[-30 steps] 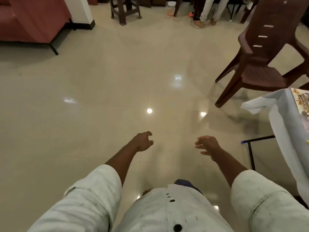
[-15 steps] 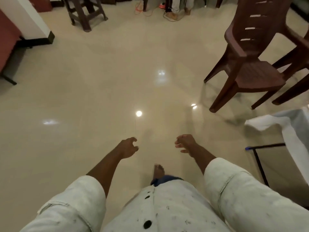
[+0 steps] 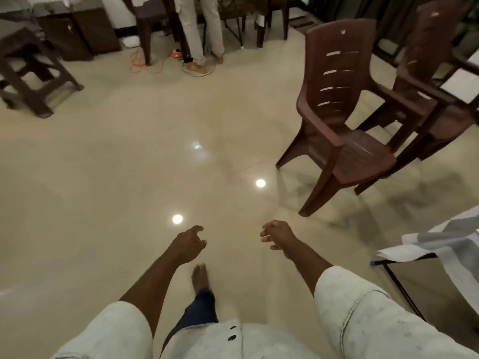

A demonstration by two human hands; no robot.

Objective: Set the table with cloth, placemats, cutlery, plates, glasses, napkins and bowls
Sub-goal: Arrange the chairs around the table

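Left hand [image 3: 188, 243] and right hand [image 3: 276, 235] hang over the tiled floor [image 3: 103, 203], fingers loosely curled, holding nothing. White cloth [image 3: 440, 244] drapes a table at the right edge, mostly cut off; its black frame [image 3: 399, 283] shows beneath. 2 brown plastic chairs [image 3: 344, 130] stand near. No other table-setting items can be made out. A second person's legs [image 3: 199, 29] appear, upper body cut off.

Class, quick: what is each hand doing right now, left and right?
Left hand: open, fingers loosely curled, holding nothing.
Right hand: open, fingers loosely curled, holding nothing.
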